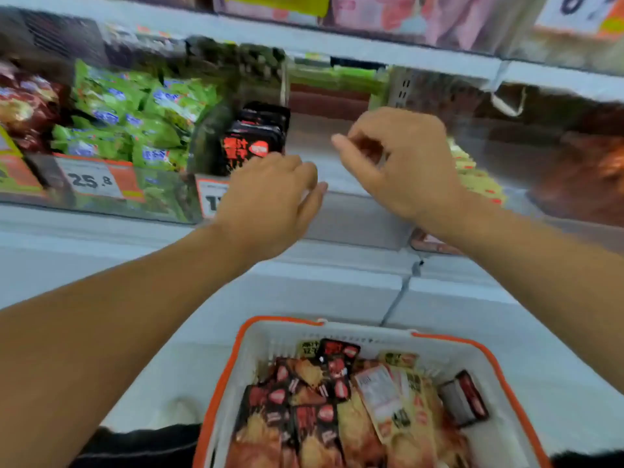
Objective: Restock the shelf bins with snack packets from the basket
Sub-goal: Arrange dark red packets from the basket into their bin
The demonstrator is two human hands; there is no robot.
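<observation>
A white basket with an orange rim (243, 336) sits low in front of me, holding several black-and-red and yellow snack packets (314, 420). In the shelf bin ahead, a small stack of black packets with red print (254, 136) stands upright at the left end. The rest of that bin (351, 216) shows a bare floor. My left hand (270, 201) reaches over the bin's clear front just below the black stack, fingertips hidden behind the knuckles. My right hand (405, 160) hovers over the bin's middle with fingers loosely curled and nothing plainly in it.
Green packets (128, 113) fill the bin to the left, behind a 25.8 price tag (89, 179). Dark red packets (23, 103) lie at the far left. Yellow packets (472, 173) and red-brown ones (591, 170) lie to the right. An upper shelf (371, 45) hangs close overhead.
</observation>
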